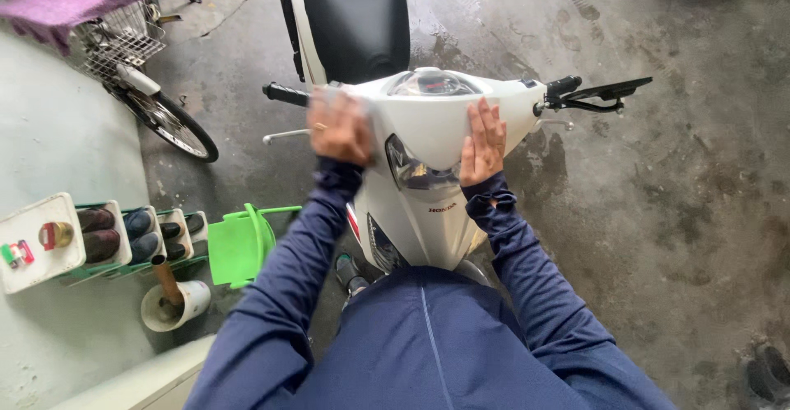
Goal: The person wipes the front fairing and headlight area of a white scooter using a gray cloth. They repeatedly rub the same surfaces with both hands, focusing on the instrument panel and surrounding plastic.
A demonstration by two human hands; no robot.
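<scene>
You stand at the front of a white scooter (428,204) on a wet, grey concrete floor (675,213). Both your hands are on its white front cover, just under the round dial (434,84).

Your left hand (339,126) is on the left side of the cover, near the black left handle grip (285,93). It is blurry. It seems to press something thin and see-through, like a cloth or a sheet of plastic (362,106), but you cannot tell which. You cannot tell how its fingers sit either.

Your right hand (484,141) lies flat on the right side of the cover, next to the headlight (415,171). Its fingers are straight and a little apart. It holds nothing.

The black seat (354,19) is past the handlebar, at the far end of the scooter.

By the left wall are a shoe rack (107,237) with shoes in it, a green plastic chair (243,245), a white bucket (174,305) and a bicycle (156,97) with a wire basket.
</scene>
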